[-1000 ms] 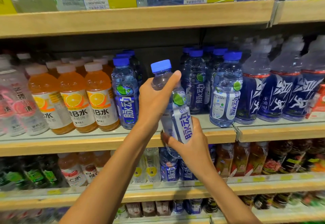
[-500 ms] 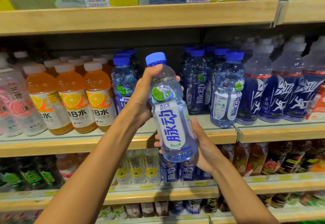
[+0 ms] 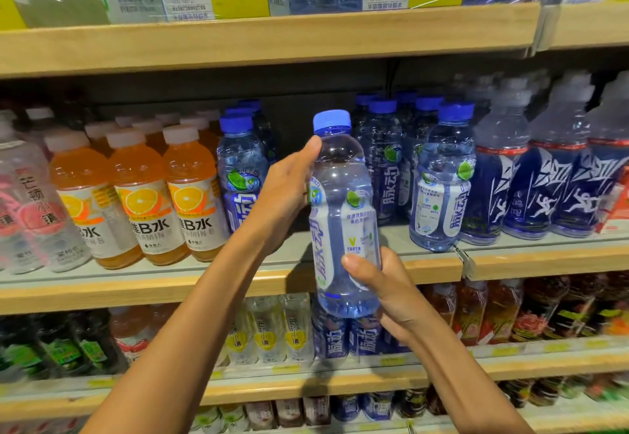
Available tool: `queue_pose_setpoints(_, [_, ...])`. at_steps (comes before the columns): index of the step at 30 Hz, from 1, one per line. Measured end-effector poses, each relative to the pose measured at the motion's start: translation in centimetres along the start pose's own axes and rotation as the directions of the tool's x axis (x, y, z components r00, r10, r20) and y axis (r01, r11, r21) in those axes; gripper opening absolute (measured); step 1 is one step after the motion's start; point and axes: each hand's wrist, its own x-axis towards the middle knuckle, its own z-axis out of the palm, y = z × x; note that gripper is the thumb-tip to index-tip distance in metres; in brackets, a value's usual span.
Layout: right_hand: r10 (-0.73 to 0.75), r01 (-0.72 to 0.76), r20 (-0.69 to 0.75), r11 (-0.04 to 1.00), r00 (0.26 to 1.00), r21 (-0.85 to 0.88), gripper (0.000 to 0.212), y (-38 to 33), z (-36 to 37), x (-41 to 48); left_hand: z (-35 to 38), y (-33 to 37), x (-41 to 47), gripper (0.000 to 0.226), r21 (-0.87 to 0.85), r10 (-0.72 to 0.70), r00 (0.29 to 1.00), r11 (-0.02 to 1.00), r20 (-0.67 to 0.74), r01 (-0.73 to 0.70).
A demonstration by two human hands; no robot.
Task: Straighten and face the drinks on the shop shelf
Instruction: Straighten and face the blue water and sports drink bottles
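The bottle (image 3: 342, 215) I hold is clear bluish plastic with a blue cap and a white-and-blue label. It stands nearly upright in the air, just in front of the shelf (image 3: 425, 265) edge and off the board. The label is turned so its big characters sit at the left edge. My left grip (image 3: 289, 195) wraps its shoulder and my right grip (image 3: 391, 287) curls round its lower body. Behind it the line has a gap: a neighbour bottle (image 3: 238, 174) of the same drink stands to the left, and a row of bottles (image 3: 442, 178) of that drink to the right, the front one showing its label sideways.
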Motion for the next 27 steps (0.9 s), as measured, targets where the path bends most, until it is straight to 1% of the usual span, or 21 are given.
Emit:
queue_pose_setpoints(2, [-0.105,0.096,-0.059,0.986,0.993,-0.135,0.061,-0.1,0.2,0.0,0.2,-0.1,-0.3,0.033,0.194,0.12,0.987,0.976,-0.111,-0.097])
queue_pose_setpoints(4, [-0.174,0.14,-0.128,0.962,0.977,-0.235,0.055,0.1,0.5,0.0,1.1,0.1,-0.7,0.031,0.256,0.202,0.971,0.953,-0.127,-0.164])
queue_pose_setpoints(6, [-0.228,0.172,-0.17,0.942,0.959,-0.288,0.052,0.4,1.1,0.0,2.2,0.3,-1.0,0.026,0.217,0.203,0.971,0.961,-0.125,-0.173])
queue_pose_setpoints(8, [-0.287,0.21,-0.192,0.915,0.938,-0.344,0.054,0.6,1.6,-0.2,3.2,0.4,-1.0,0.016,0.18,0.192,0.968,0.97,-0.163,-0.163])
queue_pose_setpoints(11, [-0.356,0.247,-0.19,0.866,0.915,-0.436,0.052,0.6,2.2,-0.6,4.0,0.1,-0.9,0.026,0.148,0.187,0.947,0.977,-0.26,-0.152])
queue_pose_setpoints(13, [-0.352,0.251,-0.173,0.868,0.92,-0.429,0.048,0.9,2.2,-0.8,4.0,0.1,-0.8,0.029,0.127,0.197,0.937,0.978,-0.288,-0.166])
queue_pose_setpoints(14, [-0.337,0.248,-0.164,0.879,0.927,-0.407,0.048,0.9,2.0,-0.9,3.8,0.1,-0.7,0.027,0.105,0.196,0.94,0.979,-0.278,-0.173])
queue_pose_setpoints(16, [-0.279,0.213,-0.15,0.912,0.948,-0.351,0.051,0.4,1.3,-1.0,3.4,0.3,-0.5,0.021,0.034,0.162,0.96,0.987,-0.23,-0.158])
queue_pose_setpoints(18, [-0.162,0.137,-0.093,0.962,0.982,-0.235,0.057,-0.6,0.3,-1.0,2.8,0.6,-0.4,0.018,-0.08,0.068,0.978,0.993,-0.196,-0.085])
queue_pose_setpoints(20, [-0.013,0.014,0.021,0.998,1.0,-0.059,0.075,-1.7,-0.3,-0.9,2.3,0.9,-0.3,0.022,-0.198,-0.02,0.994,0.98,-0.109,-0.001])
queue_pose_setpoints(21, [0.041,-0.042,0.092,0.999,0.995,0.01,0.08,-2.1,-0.4,-0.8,2.0,1.0,-0.2,0.025,-0.244,-0.039,0.998,0.969,-0.041,0.028])
queue_pose_setpoints(22, [0.064,-0.073,0.146,0.996,0.987,0.055,0.08,-2.4,-0.4,-0.7,1.8,1.1,-0.1,0.027,-0.293,-0.038,0.999,0.955,0.033,0.046])
queue_pose_setpoints(24, [0.074,-0.093,0.201,0.992,0.977,0.087,0.08,-2.6,-0.3,-0.6,1.4,1.2,0.1,0.03,-0.383,-0.027,0.985,0.919,0.169,0.091])
queue_pose_setpoints(26, [0.063,-0.078,0.235,0.995,0.97,0.055,0.083,-2.8,0.0,-0.5,1.2,1.3,0.2,0.037,-0.424,-0.016,0.96,0.895,0.28,0.138])
queue_pose_setpoints(27, [0.046,-0.053,0.249,0.998,0.967,0.02,0.079,-2.9,0.2,-0.4,1.1,1.3,0.2,0.043,-0.436,0.001,0.945,0.888,0.327,0.15])
